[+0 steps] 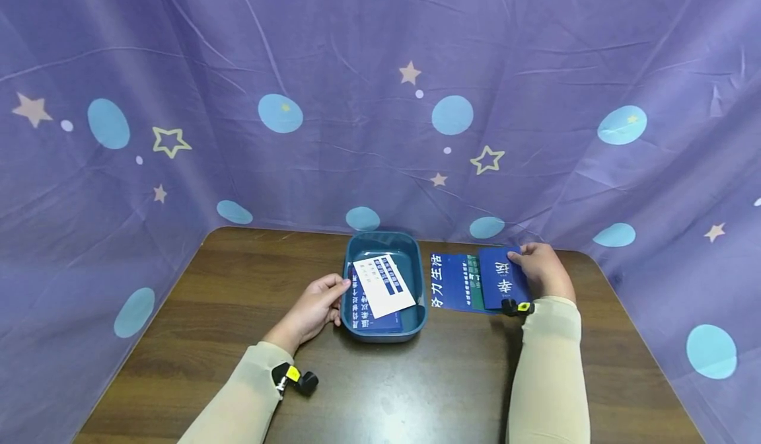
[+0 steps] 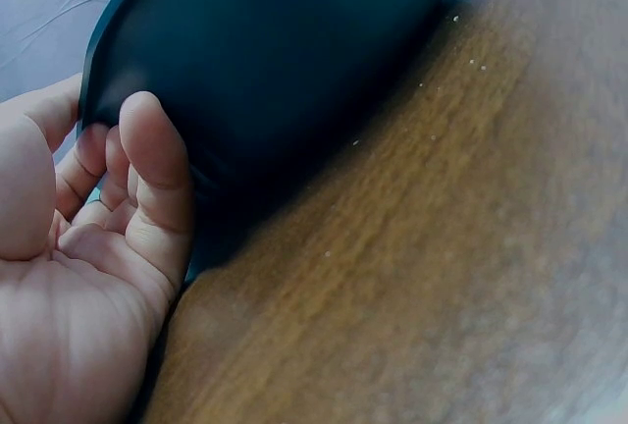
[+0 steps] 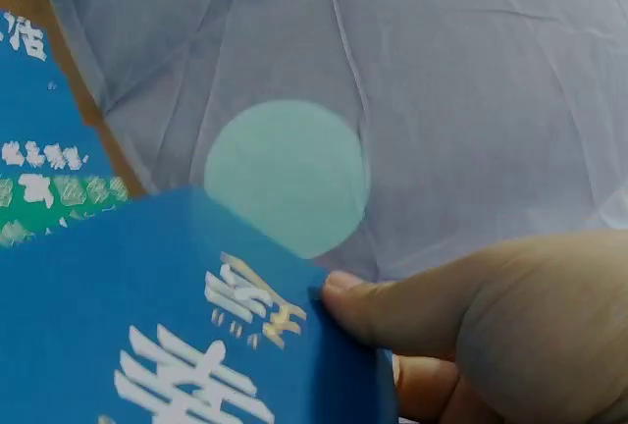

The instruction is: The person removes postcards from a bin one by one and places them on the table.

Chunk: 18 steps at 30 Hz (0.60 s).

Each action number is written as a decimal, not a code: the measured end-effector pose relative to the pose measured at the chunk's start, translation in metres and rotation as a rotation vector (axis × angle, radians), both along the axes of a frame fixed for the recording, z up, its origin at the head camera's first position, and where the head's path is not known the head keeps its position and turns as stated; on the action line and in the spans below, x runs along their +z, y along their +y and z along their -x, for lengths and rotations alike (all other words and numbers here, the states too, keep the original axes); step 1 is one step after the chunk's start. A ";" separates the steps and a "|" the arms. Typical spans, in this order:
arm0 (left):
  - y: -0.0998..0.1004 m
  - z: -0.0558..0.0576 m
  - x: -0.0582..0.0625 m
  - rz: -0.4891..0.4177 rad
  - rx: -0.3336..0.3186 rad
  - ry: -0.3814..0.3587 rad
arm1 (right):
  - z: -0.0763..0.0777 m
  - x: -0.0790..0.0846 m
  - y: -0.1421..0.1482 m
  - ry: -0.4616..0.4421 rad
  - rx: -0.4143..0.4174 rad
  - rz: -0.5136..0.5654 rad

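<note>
A dark blue plastic basin [image 1: 386,337] stands on the table, holding a white card [image 1: 389,295] with blue print on top of blue cards [image 1: 380,325] with white characters. My left hand [image 1: 315,307] grips the basin's left rim; in the left wrist view, the basin's outer wall [image 2: 285,61] rises beside the fingers. To the right, my right hand [image 1: 540,267] pinches a blue card [image 1: 498,292] with large white characters by its far right corner. In the right wrist view the thumb [image 3: 368,306] lies on this card's face [image 3: 147,287]. The fingers under it are partly hidden.
Between the basin and the held card lie overlapping blue cards [image 1: 447,285] and a green one [image 1: 475,275], near the back edge of the brown wooden table [image 1: 380,391]. A purple curtain [image 1: 357,47] with stars and ovals surrounds the table's back and sides.
</note>
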State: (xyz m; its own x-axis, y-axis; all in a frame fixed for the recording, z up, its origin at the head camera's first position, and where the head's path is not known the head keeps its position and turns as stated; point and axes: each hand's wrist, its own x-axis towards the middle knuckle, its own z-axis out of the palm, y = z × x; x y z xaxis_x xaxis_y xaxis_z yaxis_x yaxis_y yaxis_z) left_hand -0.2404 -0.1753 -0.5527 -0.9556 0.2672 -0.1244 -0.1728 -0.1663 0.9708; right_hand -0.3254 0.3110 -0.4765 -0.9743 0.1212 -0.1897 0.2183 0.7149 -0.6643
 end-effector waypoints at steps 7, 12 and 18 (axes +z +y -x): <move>0.000 0.000 0.000 -0.005 0.006 -0.001 | 0.003 -0.017 -0.001 -0.019 -0.036 -0.127; 0.000 -0.001 0.001 0.004 0.005 -0.001 | 0.003 -0.023 -0.004 -0.017 -0.075 -0.199; 0.001 -0.002 0.002 0.002 -0.001 -0.001 | 0.005 -0.025 -0.007 0.004 -0.087 -0.198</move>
State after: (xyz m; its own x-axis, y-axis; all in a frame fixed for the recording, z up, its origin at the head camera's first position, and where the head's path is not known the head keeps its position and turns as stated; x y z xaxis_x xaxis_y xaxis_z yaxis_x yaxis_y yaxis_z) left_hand -0.2388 -0.1747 -0.5503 -0.9551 0.2681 -0.1264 -0.1744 -0.1638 0.9709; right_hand -0.3308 0.3039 -0.5019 -0.9592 0.2396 -0.1500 0.2827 0.8103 -0.5134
